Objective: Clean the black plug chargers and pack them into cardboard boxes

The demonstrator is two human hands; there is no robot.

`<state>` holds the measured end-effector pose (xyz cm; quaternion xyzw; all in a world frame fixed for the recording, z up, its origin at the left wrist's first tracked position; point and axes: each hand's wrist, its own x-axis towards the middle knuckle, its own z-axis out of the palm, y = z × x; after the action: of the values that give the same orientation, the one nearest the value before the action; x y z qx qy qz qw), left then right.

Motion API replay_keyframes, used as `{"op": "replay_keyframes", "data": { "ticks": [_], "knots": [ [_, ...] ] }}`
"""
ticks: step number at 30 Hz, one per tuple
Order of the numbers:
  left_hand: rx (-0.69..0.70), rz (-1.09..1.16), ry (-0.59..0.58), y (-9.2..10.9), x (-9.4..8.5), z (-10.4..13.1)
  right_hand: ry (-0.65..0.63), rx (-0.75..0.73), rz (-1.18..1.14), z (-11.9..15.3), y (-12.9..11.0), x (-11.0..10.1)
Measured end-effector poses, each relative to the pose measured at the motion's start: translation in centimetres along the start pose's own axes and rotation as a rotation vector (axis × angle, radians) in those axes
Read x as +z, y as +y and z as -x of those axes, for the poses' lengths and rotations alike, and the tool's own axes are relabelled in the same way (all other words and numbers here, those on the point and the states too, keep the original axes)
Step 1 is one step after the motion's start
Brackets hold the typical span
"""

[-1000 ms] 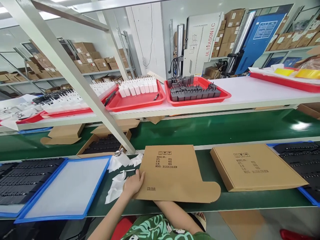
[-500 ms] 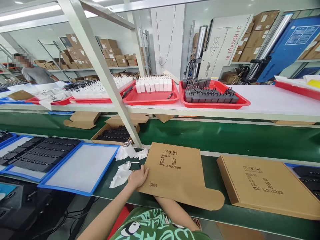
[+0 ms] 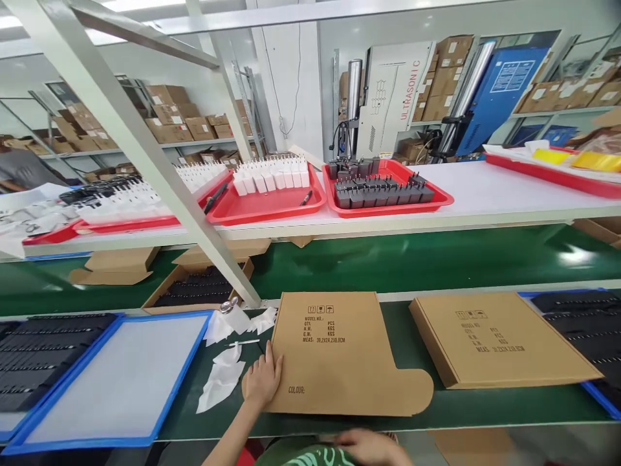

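A brown cardboard box (image 3: 359,362) with printed marks and a rounded flap at its front lies flat on the green bench before me. My left hand (image 3: 263,378) rests on its left edge, fingers spread and stretched out. My right hand (image 3: 371,446) is at the bottom of the view, in front of the bench edge by my shirt. Motion smears its fingers, so whether it holds anything is unclear. Beside my left hand lie crumpled white tissues (image 3: 220,382), a thin white stick (image 3: 245,342) and a white bottle with a metal top (image 3: 235,317).
A closed carton (image 3: 499,343) lies to the right, near a tray of black parts (image 3: 582,323). On the left is a blue-rimmed tray (image 3: 169,382). An open carton of black parts (image 3: 194,285) sits behind. Red trays (image 3: 272,210) stand on the shelf, whose slanted post (image 3: 189,207) comes down behind the tissues.
The box now lies flatter and squarer on the bench. My right hand has come out from under it toward my body. My left hand has flattened on its edge. The view has turned right.
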<state>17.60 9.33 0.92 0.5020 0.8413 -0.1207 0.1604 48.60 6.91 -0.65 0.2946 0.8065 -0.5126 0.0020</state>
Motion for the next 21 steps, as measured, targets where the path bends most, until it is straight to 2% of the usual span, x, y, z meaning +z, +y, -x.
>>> {"op": "replay_keyframes", "data": {
  "ticks": [2,4,5,7,9,11,13,15,18,21],
  "knots": [
    [-0.016,-0.002,0.033,0.1,0.7,0.0,0.036,0.109,-0.039,4.8,1.5,-2.4],
    [-0.034,0.007,0.069,0.3,1.2,-0.1,0.169,0.236,-0.056,7.1,2.7,-4.9],
    [-0.041,0.016,0.086,0.3,1.4,-0.1,0.262,0.309,-0.046,7.2,3.2,-6.0],
    [-0.059,0.042,0.122,0.4,1.6,0.1,0.474,0.453,0.015,5.3,4.4,-7.0],
    [-0.094,0.077,0.174,0.4,1.8,0.7,0.637,0.535,0.089,2.1,5.6,-6.6],
    [-0.155,0.125,0.236,0.4,2.1,1.9,0.721,0.552,0.134,-0.6,6.5,-5.2],
    [-0.218,0.191,0.28,0.5,2.6,3.3,0.776,0.549,0.15,-1.9,7.4,-3.7],
    [-0.264,0.268,0.298,0.7,3.0,4.6,0.853,0.584,0.149,-1.5,8.3,-2.8],
    [-0.326,0.388,0.29,1.1,3.2,5.6,0.977,0.718,0.122,0.7,9.7,-2.6],
    [-0.368,0.507,0.244,0.6,3.0,5.4,0.965,0.811,0.062,2.8,11.1,-2.6]
  ]
}}
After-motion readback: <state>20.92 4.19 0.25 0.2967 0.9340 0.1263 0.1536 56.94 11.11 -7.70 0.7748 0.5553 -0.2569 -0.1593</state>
